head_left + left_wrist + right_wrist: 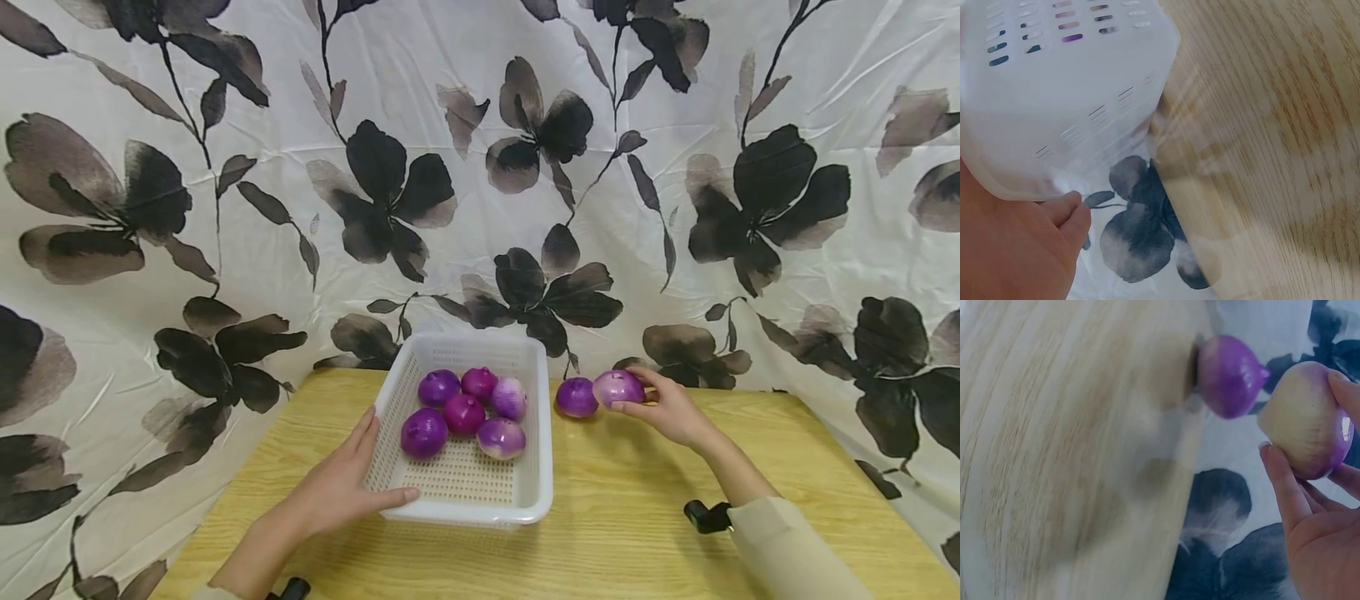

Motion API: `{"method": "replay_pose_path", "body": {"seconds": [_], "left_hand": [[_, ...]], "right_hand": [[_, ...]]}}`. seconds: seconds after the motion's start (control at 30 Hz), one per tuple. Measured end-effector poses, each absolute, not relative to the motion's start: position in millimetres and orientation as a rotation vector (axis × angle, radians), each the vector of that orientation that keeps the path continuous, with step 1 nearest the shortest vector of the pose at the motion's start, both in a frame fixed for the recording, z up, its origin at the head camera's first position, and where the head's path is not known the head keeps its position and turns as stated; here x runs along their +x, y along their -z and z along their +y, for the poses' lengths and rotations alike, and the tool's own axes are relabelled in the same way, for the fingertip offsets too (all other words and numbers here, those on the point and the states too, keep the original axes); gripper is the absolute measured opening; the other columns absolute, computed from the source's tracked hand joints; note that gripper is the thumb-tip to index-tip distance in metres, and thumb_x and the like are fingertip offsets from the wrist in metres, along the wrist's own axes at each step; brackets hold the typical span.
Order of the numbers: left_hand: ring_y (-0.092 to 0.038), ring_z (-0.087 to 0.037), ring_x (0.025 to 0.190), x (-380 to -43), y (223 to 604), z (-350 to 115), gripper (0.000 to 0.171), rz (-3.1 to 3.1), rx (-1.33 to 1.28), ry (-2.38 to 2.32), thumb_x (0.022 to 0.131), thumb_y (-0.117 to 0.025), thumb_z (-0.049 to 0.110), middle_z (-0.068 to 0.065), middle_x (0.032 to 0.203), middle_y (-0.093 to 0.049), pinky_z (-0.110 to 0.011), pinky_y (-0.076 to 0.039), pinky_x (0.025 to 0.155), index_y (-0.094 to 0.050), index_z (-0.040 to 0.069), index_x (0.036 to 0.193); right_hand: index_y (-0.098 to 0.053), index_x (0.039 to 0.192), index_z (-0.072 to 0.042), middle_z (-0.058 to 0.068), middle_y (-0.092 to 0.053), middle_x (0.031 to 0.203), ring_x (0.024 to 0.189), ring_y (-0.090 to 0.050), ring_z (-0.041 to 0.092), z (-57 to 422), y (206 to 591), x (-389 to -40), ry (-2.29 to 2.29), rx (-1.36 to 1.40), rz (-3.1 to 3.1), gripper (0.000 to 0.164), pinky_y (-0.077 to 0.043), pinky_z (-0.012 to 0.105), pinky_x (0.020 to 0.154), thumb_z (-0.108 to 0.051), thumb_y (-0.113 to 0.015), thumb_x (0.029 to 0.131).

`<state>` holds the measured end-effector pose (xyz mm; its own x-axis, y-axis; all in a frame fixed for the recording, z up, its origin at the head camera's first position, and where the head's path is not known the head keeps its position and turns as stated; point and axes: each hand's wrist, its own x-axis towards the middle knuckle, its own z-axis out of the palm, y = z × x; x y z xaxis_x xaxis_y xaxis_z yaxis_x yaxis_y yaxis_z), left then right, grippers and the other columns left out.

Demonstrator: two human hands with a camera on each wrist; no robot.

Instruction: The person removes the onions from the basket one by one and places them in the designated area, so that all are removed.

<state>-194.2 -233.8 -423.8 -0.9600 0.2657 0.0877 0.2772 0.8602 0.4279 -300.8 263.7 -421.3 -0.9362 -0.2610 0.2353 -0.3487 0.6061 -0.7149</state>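
Observation:
A white perforated plastic basket (546, 433) stands on the table with several purple onions (464, 414) inside. My left hand (337, 483) holds its near left corner, thumb over the front rim and fingers along the left side. In the left wrist view, fingertips (1071, 203) show at the rim of the basket (1054, 94). To the right of the basket, my right hand (675, 410) grips a pale purple onion (618, 388) between thumb and fingers; its whitish end faces the right wrist camera. Beside it another purple onion (576, 398) sits on the table.
The wood-grain table (622, 533) ends at a back edge close behind the onions. A white cloth (465, 217) printed with dark flowers hangs behind and around it. Black wrist-worn devices (707, 517) show near both forearms.

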Motion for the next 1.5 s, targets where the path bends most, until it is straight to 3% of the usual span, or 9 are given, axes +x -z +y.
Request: {"method": "replay_pose_path", "body": {"seconds": [0.43,0.67,0.83,1.1,1.5], "left_hand": [[-0.026,-0.051,0.148,-194,425,-234,0.131,-3.004,-0.437,0.693,0.079,-0.065,0.081,-0.020,0.171,-0.001,-0.068,-0.033,0.113,-0.011,-0.004,0.162],[-0.025,-0.051,0.148,-195,424,-234,0.131,-3.007,-0.435,0.696,0.078,-0.065,0.082,-0.020,0.171,-0.001,-0.067,-0.033,0.114,-0.010,-0.004,0.162],[-0.024,-0.050,0.149,-194,423,-233,0.131,-3.012,-0.432,0.702,0.079,-0.065,0.081,-0.020,0.171,-0.001,-0.067,-0.032,0.114,-0.012,-0.005,0.161],[-0.025,-0.050,0.149,-195,423,-232,0.129,-3.012,-0.431,0.694,0.080,-0.067,0.078,-0.020,0.170,-0.001,-0.066,-0.032,0.114,-0.011,-0.004,0.162],[-0.026,-0.050,0.148,-194,423,-232,0.130,-2.992,-0.444,0.709,0.079,-0.068,0.079,-0.021,0.170,-0.003,-0.065,-0.032,0.115,-0.011,-0.005,0.161]], "right_hand": [[-0.047,0.142,0.013,0.035,-0.060,0.129,0.110,-0.064,0.041,274,435,-310,-1.166,0.377,-2.824,0.069,-0.058,0.048,0.089,-0.028,-0.074,0.095],[-0.047,0.141,0.015,0.036,-0.061,0.127,0.117,-0.061,0.047,276,440,-316,-1.164,0.266,-2.857,0.075,-0.054,0.055,0.096,-0.037,-0.074,0.094],[-0.047,0.140,0.016,0.036,-0.062,0.124,0.115,-0.061,0.045,276,444,-319,-1.183,0.216,-2.882,0.076,-0.054,0.053,0.095,-0.038,-0.073,0.094],[-0.039,0.144,0.018,0.040,-0.053,0.134,0.120,-0.058,0.045,279,450,-321,-1.315,0.143,-2.895,0.076,-0.056,0.049,0.096,-0.035,-0.069,0.099],[-0.026,0.149,0.018,0.041,-0.047,0.136,0.096,-0.068,0.029,279,459,-325,-1.503,0.075,-2.856,0.074,-0.062,0.033,0.078,-0.032,-0.059,0.105]]}}
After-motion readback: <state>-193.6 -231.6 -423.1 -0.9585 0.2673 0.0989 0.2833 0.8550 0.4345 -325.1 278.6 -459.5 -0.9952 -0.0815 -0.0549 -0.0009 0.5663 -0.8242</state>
